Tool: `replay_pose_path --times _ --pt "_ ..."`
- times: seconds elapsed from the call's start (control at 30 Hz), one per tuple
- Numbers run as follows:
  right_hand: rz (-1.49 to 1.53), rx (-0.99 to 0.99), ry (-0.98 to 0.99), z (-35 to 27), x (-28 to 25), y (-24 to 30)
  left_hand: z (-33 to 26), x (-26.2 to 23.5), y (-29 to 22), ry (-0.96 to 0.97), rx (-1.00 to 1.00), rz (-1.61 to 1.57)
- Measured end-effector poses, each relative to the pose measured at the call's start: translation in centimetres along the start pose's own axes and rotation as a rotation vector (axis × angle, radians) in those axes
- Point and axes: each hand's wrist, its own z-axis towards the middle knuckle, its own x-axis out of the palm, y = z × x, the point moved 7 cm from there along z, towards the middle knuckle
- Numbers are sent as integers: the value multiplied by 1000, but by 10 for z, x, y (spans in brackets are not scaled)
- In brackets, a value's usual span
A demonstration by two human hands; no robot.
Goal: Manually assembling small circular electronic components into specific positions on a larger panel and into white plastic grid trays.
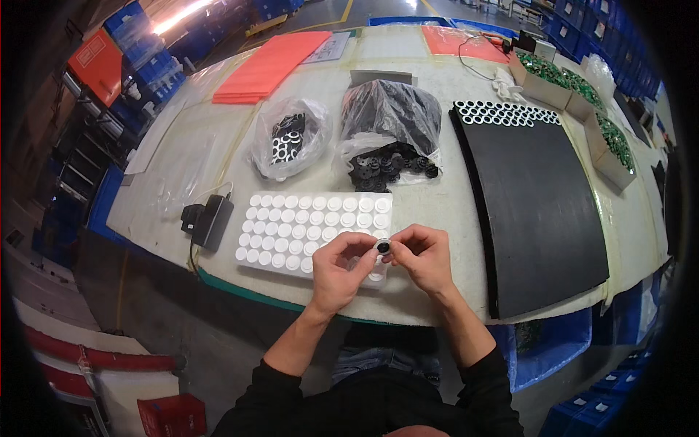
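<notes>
Between the fingertips of both hands is a small round part with a white rim and black centre [383,247]. My left hand [337,271] pinches it from the left, and my right hand [426,260] has thumb and forefinger closed on its right side. Both hands are over the right end of a white tray [280,274] filled with rows of round white caps [290,216]. A clear bag [314,122] behind the tray holds white-rimmed round parts [287,145]. Black notched discs [386,164] spill from a larger plastic bag [393,109] to its right.
Right of my hands lies a stack of black sheets [542,211], with white-rimmed rings [510,113] in rows along its far end. Cardboard boxes of green circuit boards [615,142] stand beyond. A black power adapter [212,222] sits left of the tray; orange-red sheets [271,65] lie far left.
</notes>
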Motion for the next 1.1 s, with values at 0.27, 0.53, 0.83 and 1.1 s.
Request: replay_pose_path --times 0.27,0.53,0.83,1.1 --pt "-125 -150 86 0 5 2 6 -8 -1 56 1 17" --pt "-677 -551 -8 -15 19 44 2 -9 16 -36 -121 97" --pt "-1279 -1005 -26 -62 27 100 -2 35 10 -87 -238 -241" --pt "-1207 -555 -110 -19 -83 123 -39 80 -10 211 223 303"
